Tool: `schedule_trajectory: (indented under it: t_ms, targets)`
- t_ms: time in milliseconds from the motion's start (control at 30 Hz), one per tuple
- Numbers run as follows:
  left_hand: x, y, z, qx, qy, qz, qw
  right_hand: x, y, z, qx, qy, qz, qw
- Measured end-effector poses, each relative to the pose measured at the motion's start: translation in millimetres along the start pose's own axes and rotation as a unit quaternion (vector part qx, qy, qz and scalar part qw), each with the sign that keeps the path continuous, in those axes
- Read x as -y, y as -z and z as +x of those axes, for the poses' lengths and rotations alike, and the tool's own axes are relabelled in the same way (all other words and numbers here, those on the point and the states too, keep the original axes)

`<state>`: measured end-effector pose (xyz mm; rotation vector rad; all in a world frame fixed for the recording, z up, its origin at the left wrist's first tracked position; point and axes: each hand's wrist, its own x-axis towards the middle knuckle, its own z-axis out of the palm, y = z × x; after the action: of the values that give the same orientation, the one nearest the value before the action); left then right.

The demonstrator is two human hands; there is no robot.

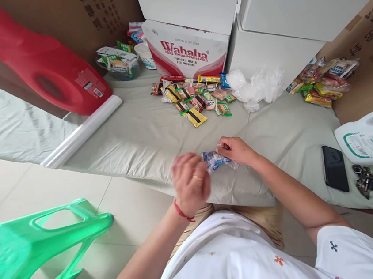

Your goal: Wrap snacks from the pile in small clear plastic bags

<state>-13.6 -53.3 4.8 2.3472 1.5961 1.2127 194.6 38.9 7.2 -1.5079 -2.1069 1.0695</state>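
Note:
My right hand (pixel 237 150) pinches the edge of a clear plastic bag (pixel 231 163) near the front of the cloth-covered surface. Inside or under the thin plastic show blue-and-white wrapped packets (pixel 215 159). Just left of the bag is my left hand (pixel 191 184), its fingers curled but smeared by motion, so whether it grips anything is unclear. Farther back lies a spread pile of small wrapped snacks (pixel 197 96), in yellow, red and green. To the right of that pile, crumpled clear plastic bags (pixel 257 87) are heaped against a white box.
A Wahaha carton (pixel 186 46) stands behind the snacks. Bagged snacks (pixel 326 78) sit at the right, with a phone (pixel 335 168), keys (pixel 367 180) and a white jug (pixel 369 136). At left are a red jug (pixel 49 69), a plastic roll (pixel 84 130) and a green stool (pixel 34 244).

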Motion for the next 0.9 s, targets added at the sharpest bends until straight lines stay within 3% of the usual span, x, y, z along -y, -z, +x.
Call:
schedule_trajectory:
  t_ms: [100,200,300,400,533,667,833,900]
  targets:
    - [-14.6,-18.5,12.2,0.142,-0.060,-0.021,0.988,-0.3,1.6,-1.5,0.007,0.008,-0.009,1.000]
    - [-5.6,-38.0,16.3,0.189,-0.002,0.001,0.982,-7.8,11.9,-5.3,0.028,-0.006,-0.004,1.000]
    - [11.4,-45.1,14.2,0.210,0.050,-0.022,0.976,-23.9,25.3,-9.6,0.061,-0.036,0.056,0.996]
    - [21.6,-43.8,12.0,0.216,0.049,-0.064,0.973,-43.0,31.5,-9.8,0.080,-0.050,0.119,0.988]
    - [23.6,-43.7,11.0,0.206,0.051,-0.068,0.975,-58.3,28.8,-6.0,0.024,-0.061,0.103,0.992]
    - [23.6,-46.0,9.4,0.202,0.053,-0.063,0.976,-57.2,31.5,-10.9,-0.019,-0.050,0.118,0.992]
    - [25.3,-45.8,8.8,0.205,0.050,-0.061,0.976,-57.4,50.9,-25.7,0.094,-0.066,0.194,0.974]
    - [24.9,-45.4,9.2,0.206,0.049,-0.061,0.975,-61.1,57.4,-27.6,0.103,-0.080,0.191,0.973]
